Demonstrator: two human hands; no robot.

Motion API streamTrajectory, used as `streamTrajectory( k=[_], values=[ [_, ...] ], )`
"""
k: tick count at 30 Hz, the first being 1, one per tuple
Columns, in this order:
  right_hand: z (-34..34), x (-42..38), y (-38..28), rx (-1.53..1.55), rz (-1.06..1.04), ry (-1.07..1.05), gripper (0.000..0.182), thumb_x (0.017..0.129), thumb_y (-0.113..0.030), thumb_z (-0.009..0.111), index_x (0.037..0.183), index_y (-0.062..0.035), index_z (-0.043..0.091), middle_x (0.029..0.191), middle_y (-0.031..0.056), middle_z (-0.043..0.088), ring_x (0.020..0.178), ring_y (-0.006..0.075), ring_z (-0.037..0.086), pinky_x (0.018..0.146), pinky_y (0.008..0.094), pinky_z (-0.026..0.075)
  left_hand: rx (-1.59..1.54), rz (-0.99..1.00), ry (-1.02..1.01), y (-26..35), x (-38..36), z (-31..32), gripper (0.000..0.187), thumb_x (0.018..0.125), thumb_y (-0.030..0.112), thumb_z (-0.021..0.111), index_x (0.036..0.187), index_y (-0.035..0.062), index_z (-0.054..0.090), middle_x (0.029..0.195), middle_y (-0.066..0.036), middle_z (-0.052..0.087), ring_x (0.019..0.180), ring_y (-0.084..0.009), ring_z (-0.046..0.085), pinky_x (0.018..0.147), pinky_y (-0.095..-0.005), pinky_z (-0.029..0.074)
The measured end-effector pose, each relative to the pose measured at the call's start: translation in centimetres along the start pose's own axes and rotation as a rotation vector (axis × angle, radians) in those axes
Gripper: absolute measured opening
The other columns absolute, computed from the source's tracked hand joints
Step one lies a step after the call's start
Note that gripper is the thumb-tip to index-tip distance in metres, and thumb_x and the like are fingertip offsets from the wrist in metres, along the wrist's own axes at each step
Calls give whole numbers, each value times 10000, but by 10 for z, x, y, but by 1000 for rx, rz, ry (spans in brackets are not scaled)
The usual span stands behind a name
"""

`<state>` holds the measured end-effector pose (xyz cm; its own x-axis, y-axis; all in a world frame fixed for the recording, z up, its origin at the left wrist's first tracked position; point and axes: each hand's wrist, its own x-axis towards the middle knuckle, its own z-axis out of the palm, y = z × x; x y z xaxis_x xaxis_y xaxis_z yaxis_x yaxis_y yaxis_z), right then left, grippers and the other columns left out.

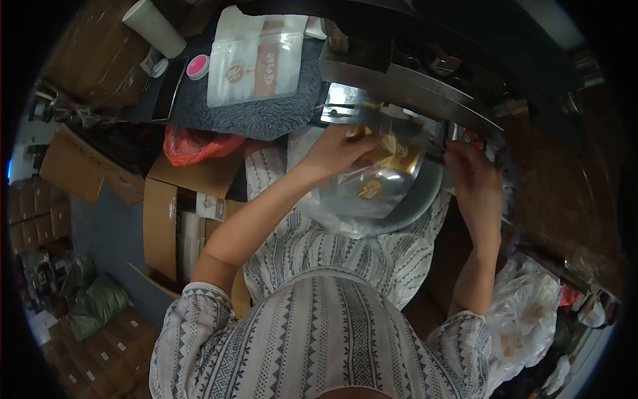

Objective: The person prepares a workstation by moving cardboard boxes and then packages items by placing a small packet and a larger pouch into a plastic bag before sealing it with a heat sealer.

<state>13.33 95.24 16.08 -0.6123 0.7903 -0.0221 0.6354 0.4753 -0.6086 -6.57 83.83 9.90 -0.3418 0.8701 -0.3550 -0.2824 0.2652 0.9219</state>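
My left hand (339,151) is closed on a clear plastic pouch (359,196) with a gold band and a round gold emblem, its thumb and fingers at the upper left of the pouch. The pouch hangs over my lap, above a rounded grey-green surface (425,199), in front of a metal-fronted machine (412,85). On the right, my right hand (473,176) is near the pouch's upper right side, fingers curled and somewhat blurred. What its fingertips hold, if anything, cannot be made out.
Flat pouches (256,63) lie on a fuzzy grey mat (266,123), beside a pink-topped round tin (197,67), a phone (171,90) and a white cup (154,28). A red plastic bag (199,145) and open cardboard box (159,226) are left; clear plastic bags (525,312) lie right.
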Motion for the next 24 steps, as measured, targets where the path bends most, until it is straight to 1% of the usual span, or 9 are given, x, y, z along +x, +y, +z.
streamTrajectory(
  k=[4,6,10,11,13,16,18,21,24],
  values=[
    [18,44,79,-273,-78,242,254,820,-101,629,1059,-19,611,1073,191,602,920,355,610,769,410,490,-80,-56,-66,-7,12,-8,353,901,312,628,989,-29,652,838,-61,670,661,-94,608,602,-257,477],
    [39,67,114,-394,-341,330,242,815,-92,609,1044,-11,606,1111,210,582,957,361,591,806,436,481,556,-9,-63,5,9,-25,349,862,282,666,992,-42,645,834,-118,660,810,-175,638,666,-323,513],
    [19,50,62,-348,-94,232,233,819,-76,594,1041,-7,603,1066,226,601,909,372,598,790,437,494,1285,779,740,2,35,-124,592,830,373,660,1257,-2,493,1197,-192,559,1061,-339,545,920,-438,411],
    [13,45,53,-345,62,192,225,822,-81,599,1034,-8,605,1015,216,617,873,347,619,759,413,507,1494,519,586,-21,33,-139,619,841,352,645,1336,67,408,1292,-185,475,1144,-378,460,968,-477,344],
    [-2,33,35,-334,212,159,217,825,-86,604,1028,-9,608,965,206,633,838,322,640,728,390,520,1457,589,512,-20,-2,-118,573,839,332,647,1303,64,443,1262,-179,498,1139,-374,468,959,-481,349],
    [-11,5,17,69,125,76,206,832,-63,611,1033,-19,615,883,169,648,772,241,664,661,328,528,1311,542,403,-19,-41,-108,458,826,255,660,1221,65,524,1191,-147,547,1123,-348,487,930,-495,360],
    [-2,-1,1,419,-266,-46,198,855,-33,606,1049,5,620,962,115,678,824,142,658,696,274,518,1002,54,433,-10,-62,-102,392,808,192,672,1161,60,564,1183,-115,567,1160,-318,480,953,-485,361],
    [18,2,-36,357,-395,-185,218,878,-22,578,1093,-15,618,1017,121,674,878,171,666,737,257,519,1149,520,526,-27,-60,-90,437,807,174,677,1210,83,538,1265,-124,532,1224,-328,444,1004,-472,343],
    [29,4,-49,315,-435,-207,251,880,-51,597,1130,-68,619,1121,123,650,973,242,651,813,261,511,1411,592,442,-47,-49,-104,685,814,210,689,1405,183,345,1449,-190,329,1290,-377,381,1069,-440,307]
  ],
)
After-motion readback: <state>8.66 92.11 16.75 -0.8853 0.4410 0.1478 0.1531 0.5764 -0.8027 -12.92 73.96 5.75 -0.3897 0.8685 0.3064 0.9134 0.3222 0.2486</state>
